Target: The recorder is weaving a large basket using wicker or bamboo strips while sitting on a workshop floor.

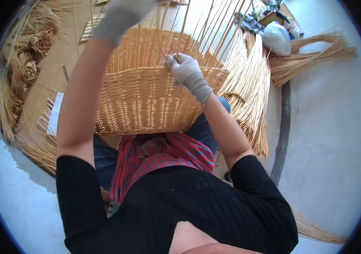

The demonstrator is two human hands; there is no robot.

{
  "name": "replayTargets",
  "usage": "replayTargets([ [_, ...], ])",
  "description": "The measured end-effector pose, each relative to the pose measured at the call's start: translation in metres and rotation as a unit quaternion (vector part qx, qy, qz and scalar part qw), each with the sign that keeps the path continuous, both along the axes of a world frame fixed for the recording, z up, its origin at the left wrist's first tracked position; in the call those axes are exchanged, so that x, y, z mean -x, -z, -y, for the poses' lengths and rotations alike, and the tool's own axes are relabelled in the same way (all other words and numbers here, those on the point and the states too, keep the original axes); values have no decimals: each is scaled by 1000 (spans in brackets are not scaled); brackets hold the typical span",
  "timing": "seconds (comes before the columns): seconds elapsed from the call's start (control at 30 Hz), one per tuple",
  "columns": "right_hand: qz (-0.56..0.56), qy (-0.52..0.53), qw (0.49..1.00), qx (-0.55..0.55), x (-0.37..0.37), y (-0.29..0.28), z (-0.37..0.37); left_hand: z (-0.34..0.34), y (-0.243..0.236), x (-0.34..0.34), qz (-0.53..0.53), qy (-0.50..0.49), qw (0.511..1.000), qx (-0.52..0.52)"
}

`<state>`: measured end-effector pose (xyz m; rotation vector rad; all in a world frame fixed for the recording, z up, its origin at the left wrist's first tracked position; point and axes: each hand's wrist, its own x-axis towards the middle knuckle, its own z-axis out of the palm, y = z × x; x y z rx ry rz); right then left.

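A half-woven wicker basket (146, 99) stands in front of my lap, its tall upright stakes (205, 31) rising from the rim. My right hand (187, 73), in a pale knit glove with a grey cuff, is closed at the near rim. Its thumb and fingers pinch a thin wicker strand (161, 44) that runs upward. My left hand (129, 15), gloved the same way, is raised above the basket's far left side. The top edge of the picture cuts off its fingers, so their grip is hidden.
Bundles of wicker rods (248, 93) lie to the right, with a white plastic bag (276, 38) beside them. More bundles (30, 74) are piled at the left. A white sheet (55, 114) rests near my left forearm. A red striped apron (163, 154) covers my lap.
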<state>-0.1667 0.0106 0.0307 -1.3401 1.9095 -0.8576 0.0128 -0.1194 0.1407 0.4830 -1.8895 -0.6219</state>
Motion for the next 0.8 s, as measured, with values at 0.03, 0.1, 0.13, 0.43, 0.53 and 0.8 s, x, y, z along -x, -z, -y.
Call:
replayTargets([
  [0.03,24,23,999,-30,-1,-2,1,9,-15,18,-23,19,996,84],
  [0.1,30,30,998,-56,-1,-8,5,14,-23,38,17,-8,986,168],
  [0.13,37,37,994,-97,0,-11,7,20,-26,47,45,-31,983,175],
  [0.43,-14,11,992,-126,7,-1,17,-80,83,-43,-190,-200,956,-97],
  [0.53,-12,-1,993,-118,6,2,20,-136,119,-72,-194,-233,941,-150],
  [0.8,-229,105,955,156,-58,-37,-34,-105,134,-113,-215,-142,893,-369],
])
